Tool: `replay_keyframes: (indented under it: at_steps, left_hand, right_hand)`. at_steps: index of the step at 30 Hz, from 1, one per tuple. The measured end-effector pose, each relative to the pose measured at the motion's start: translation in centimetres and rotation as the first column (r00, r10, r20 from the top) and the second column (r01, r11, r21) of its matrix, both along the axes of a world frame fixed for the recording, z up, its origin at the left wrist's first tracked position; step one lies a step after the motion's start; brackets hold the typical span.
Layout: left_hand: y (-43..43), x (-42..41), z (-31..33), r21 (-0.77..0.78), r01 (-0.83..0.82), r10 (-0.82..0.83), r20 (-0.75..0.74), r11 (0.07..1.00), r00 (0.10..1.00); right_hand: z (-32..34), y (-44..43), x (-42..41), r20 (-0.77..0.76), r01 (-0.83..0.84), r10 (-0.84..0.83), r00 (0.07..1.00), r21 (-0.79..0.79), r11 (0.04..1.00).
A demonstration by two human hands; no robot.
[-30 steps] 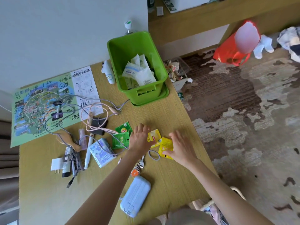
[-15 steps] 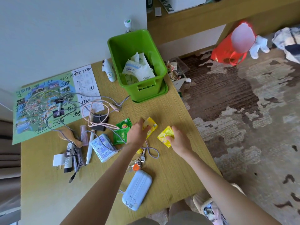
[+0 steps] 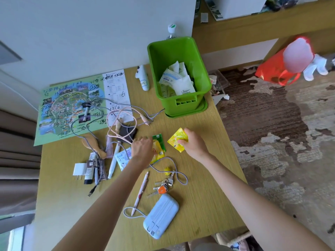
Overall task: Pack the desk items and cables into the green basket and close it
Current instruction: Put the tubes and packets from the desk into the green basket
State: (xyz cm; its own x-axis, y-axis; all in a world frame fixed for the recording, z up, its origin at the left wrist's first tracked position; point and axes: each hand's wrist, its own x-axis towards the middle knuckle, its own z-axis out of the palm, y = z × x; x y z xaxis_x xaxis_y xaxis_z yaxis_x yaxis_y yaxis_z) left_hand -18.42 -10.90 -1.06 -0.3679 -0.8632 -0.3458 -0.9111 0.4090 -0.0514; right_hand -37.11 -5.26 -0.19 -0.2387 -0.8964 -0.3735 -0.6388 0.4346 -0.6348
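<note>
The green basket (image 3: 183, 105) stands open at the desk's far right edge with several white sachets inside, resting on its green lid. My right hand (image 3: 194, 144) pinches a yellow tea sachet (image 3: 176, 138) just above the desk. My left hand (image 3: 142, 149) holds another yellow sachet (image 3: 157, 149) and lies over a green sachet (image 3: 159, 139). Pink and grey cables (image 3: 123, 122) tangle to the left. Keys (image 3: 163, 185), a pink pen (image 3: 141, 192) and a blue power bank (image 3: 160, 216) lie nearer to me.
A map sheet (image 3: 72, 107) covers the far left of the desk. A white thermometer (image 3: 143, 78) lies beside the basket. A wooden brush, tubes, a white plug (image 3: 78, 169) and a tissue pack (image 3: 124, 157) cluster at the left. A red bag (image 3: 277, 67) is on the carpet.
Both hands picked yellow sachets off the desk. My left hand carried its sachet left onto the green sachets, uncovering the keys and pen. My right hand moved up and forward.
</note>
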Motion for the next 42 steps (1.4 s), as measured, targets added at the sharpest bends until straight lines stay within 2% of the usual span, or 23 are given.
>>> replay_keyframes:
  at_steps: [9, 11, 13, 16, 19, 20, 23, 25, 27, 29, 33, 37, 42]
  left_hand:
    - [-0.7, 0.8, -1.0, 0.044, 0.125, -0.123, -0.051, 0.991, 0.991]
    - [-0.9, 0.9, -0.7, 0.108, 0.071, -0.058, -0.111, 0.992, 0.992]
    - [-1.3, 1.2, 0.1, 0.180, -0.045, 0.086, -0.227, 0.983, 0.970]
    - [-2.3, 2.1, 1.9, 0.265, -0.208, 0.314, -0.465, 0.941, 0.828]
    - [-3.3, 3.3, 3.9, 0.365, -0.343, 0.500, -0.656, 0.866, 0.566]
    - [-3.6, 3.7, 4.3, 0.405, -0.371, 0.547, -0.675, 0.836, 0.495]
    - [-3.9, 4.9, 4.8, 0.487, -0.437, 0.643, -0.677, 0.756, 0.358]
    - [-4.0, 5.6, 4.7, 0.561, -0.460, 0.707, -0.659, 0.689, 0.257]
    - [-4.0, 6.2, 4.6, 0.610, -0.464, 0.746, -0.636, 0.642, 0.197]
    - [-4.2, 6.6, 4.7, 0.629, -0.461, 0.759, -0.627, 0.626, 0.176]
    - [-4.5, 6.7, 5.3, 0.666, -0.437, 0.773, -0.622, 0.605, 0.123]
    - [-5.0, 6.2, 6.8, 0.657, -0.397, 0.747, -0.653, 0.640, 0.125]
    - [-6.7, 4.1, 10.1, 0.579, -0.360, 0.654, -0.745, 0.732, 0.130]
  right_hand:
    - [-0.9, -2.4, 1.3, -0.024, -0.148, 0.150, 0.988, 0.067, 0.987]
    - [-1.0, -3.2, 1.5, -0.021, -0.174, 0.176, 0.984, 0.074, 0.982]
    - [-0.8, -4.0, 1.8, -0.004, -0.184, 0.185, 0.983, 0.091, 0.979]
    - [-0.8, -5.2, 2.1, 0.014, -0.195, 0.195, 0.981, 0.124, 0.973]
    - [-0.9, -6.0, 2.8, 0.041, -0.262, 0.259, 0.965, 0.145, 0.954]
    - [-0.9, -6.2, 3.3, 0.023, -0.311, 0.311, 0.950, 0.138, 0.940]
    - [-1.3, -6.6, 4.8, -0.126, -0.484, 0.492, 0.861, 0.089, 0.870]
    - [-1.7, -6.6, 5.8, -0.174, -0.539, 0.543, 0.821, 0.075, 0.839]
    - [-2.1, -6.3, 6.6, -0.225, -0.579, 0.585, 0.779, 0.098, 0.809]
    - [-2.5, -6.0, 7.1, -0.267, -0.577, 0.581, 0.769, 0.102, 0.810]
    - [-1.9, -5.7, 7.3, -0.134, -0.472, 0.475, 0.870, 0.054, 0.880]
    - [1.3, -5.8, 6.1, -0.036, -0.394, 0.393, 0.919, -0.135, 0.909]
    - [7.7, -6.4, 3.2, 0.032, -0.302, 0.335, 0.942, -0.358, 0.883]
